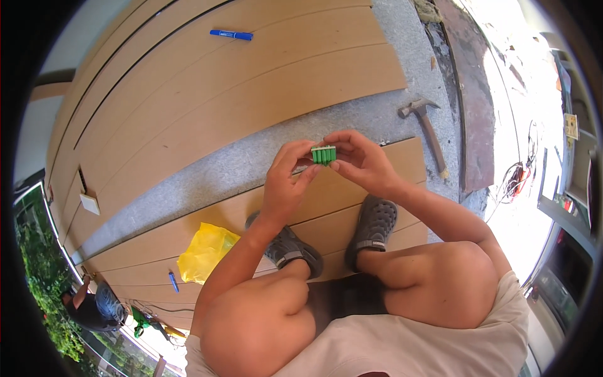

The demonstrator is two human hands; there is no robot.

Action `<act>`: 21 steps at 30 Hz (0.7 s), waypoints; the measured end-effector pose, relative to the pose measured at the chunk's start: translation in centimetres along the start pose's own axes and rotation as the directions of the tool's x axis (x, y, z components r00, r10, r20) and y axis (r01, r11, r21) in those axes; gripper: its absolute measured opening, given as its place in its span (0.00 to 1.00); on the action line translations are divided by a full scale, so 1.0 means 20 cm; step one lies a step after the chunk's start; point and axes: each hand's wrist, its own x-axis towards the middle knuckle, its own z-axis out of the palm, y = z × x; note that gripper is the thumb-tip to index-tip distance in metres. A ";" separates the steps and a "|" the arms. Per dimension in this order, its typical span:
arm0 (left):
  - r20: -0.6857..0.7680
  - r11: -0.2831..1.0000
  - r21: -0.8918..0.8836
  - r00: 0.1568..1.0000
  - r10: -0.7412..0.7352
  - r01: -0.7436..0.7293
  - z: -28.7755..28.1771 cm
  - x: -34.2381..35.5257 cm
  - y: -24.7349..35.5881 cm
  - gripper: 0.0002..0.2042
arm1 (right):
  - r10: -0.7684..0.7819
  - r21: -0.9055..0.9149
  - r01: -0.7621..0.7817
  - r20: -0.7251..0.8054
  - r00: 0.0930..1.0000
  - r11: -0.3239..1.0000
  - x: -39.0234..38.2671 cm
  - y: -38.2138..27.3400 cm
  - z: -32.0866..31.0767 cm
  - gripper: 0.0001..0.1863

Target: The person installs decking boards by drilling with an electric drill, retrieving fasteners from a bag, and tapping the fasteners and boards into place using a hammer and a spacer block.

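Between my two hands is a small bunch of green ribbed plastic pieces (323, 155) with a pale top strip. My left hand (289, 179) grips it from the left with thumb and fingers, and my right hand (358, 164) grips its right side, thumb at the lower corner. Both are over brown planks (402, 169) on which my feet in grey clogs rest. A hammer (427, 125) with a wooden handle lies to the right on the grey concrete.
Long brown boards (264, 69) fill the upper left, with a blue marker (231, 35) on them. A yellow plastic bag (204, 254) and another blue marker (173, 281) lie lower left. A co-worker (91, 308) is at far left. Cables (520, 179) lie at right beside a dark plank (471, 125).
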 end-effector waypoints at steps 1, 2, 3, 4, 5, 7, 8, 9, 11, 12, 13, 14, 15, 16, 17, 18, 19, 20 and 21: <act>-0.032 0.999 0.029 0.998 0.044 -0.043 0.00 -0.01 0.01 0.17 | 0.009 0.002 -0.009 0.017 1.000 1.000 0.00 -0.01 0.01 0.22; -0.062 0.995 0.059 0.994 0.089 -0.086 -0.01 -0.02 0.02 0.17 | 0.019 0.004 -0.019 0.032 0.999 1.000 0.01 -0.02 0.02 0.21; -0.062 0.994 0.061 0.994 0.091 -0.088 -0.01 -0.03 0.02 0.17 | 0.016 0.005 -0.017 0.033 0.999 1.000 0.01 -0.04 0.02 0.21; -0.076 0.994 0.043 0.991 0.108 -0.105 0.00 -0.03 0.03 0.17 | 0.030 0.007 -0.030 0.045 0.999 1.000 0.02 -0.05 0.03 0.21; -0.091 0.992 0.026 0.988 0.124 -0.122 0.00 -0.04 0.03 0.18 | 0.043 0.009 -0.044 0.056 0.997 0.999 0.02 -0.06 0.03 0.21; -0.088 0.992 -0.021 0.989 0.123 -0.125 0.01 -0.04 0.02 0.18 | 0.043 0.023 -0.045 0.051 0.998 0.999 0.01 -0.08 0.03 0.21; -0.087 0.990 -0.067 0.989 0.121 -0.127 0.01 -0.05 0.01 0.19 | 0.044 0.037 -0.046 0.049 0.998 0.998 0.01 -0.08 0.03 0.21; -0.083 0.990 -0.067 0.989 0.122 -0.128 0.02 -0.05 0.01 0.19 | 0.042 0.038 -0.043 0.046 0.998 0.998 0.01 -0.09 0.04 0.21; -0.083 0.982 -0.167 0.994 0.070 -0.083 0.03 -0.05 0.01 0.19 | 0.079 0.013 -0.080 0.052 0.996 0.997 0.02 -0.09 0.04 0.20; -0.075 0.982 -0.171 0.995 0.072 -0.084 0.04 -0.04 0.01 0.19 | 0.078 0.011 -0.078 0.044 0.996 0.997 0.01 -0.08 0.03 0.20; -0.069 0.970 -0.241 0.997 0.018 -0.035 0.05 -0.04 0.02 0.19 | 0.060 0.024 -0.061 0.056 0.997 0.998 0.01 -0.06 0.02 0.21; -0.061 0.951 -0.309 0.998 -0.035 0.015 0.06 -0.04 0.02 0.18 | 0.042 0.036 -0.045 0.070 0.997 0.998 0.01 -0.04 0.01 0.21; -0.062 0.951 -0.309 0.998 -0.029 0.009 0.06 -0.04 0.01 0.18 | 0.039 0.031 -0.041 0.072 0.997 0.999 0.01 -0.02 0.00 0.21; -0.042 0.948 -0.316 0.998 -0.048 0.033 0.05 -0.05 -0.01 0.18 | 0.087 0.059 -0.091 0.066 0.994 0.994 0.01 -0.01 0.00 0.21; -0.026 0.945 -0.322 0.997 -0.068 0.056 0.04 -0.05 -0.04 0.17 | 0.136 0.086 -0.142 0.064 0.989 0.986 0.01 -0.01 -0.01 0.20; -0.043 0.947 -0.319 0.997 -0.067 0.050 0.03 -0.06 -0.05 0.17 | 0.137 0.084 -0.143 0.081 0.987 0.986 0.01 -0.02 0.00 0.20; -0.008 0.927 -0.367 0.997 -0.080 0.071 0.02 -0.07 -0.08 0.17 | 0.219 0.042 -0.222 0.053 0.974 0.974 0.01 -0.03 0.00 0.19; 0.022 0.905 -0.414 0.996 -0.091 0.092 0.00 -0.07 -0.10 0.17 | 0.300 -0.002 -0.300 0.026 0.954 0.954 0.02 -0.05 -0.01 0.19; 0.046 0.881 -0.433 0.981 -0.189 0.190 -0.05 -0.11 -0.12 0.17 | 0.328 -0.068 -0.326 0.034 0.944 0.943 0.04 -0.06 0.03 0.18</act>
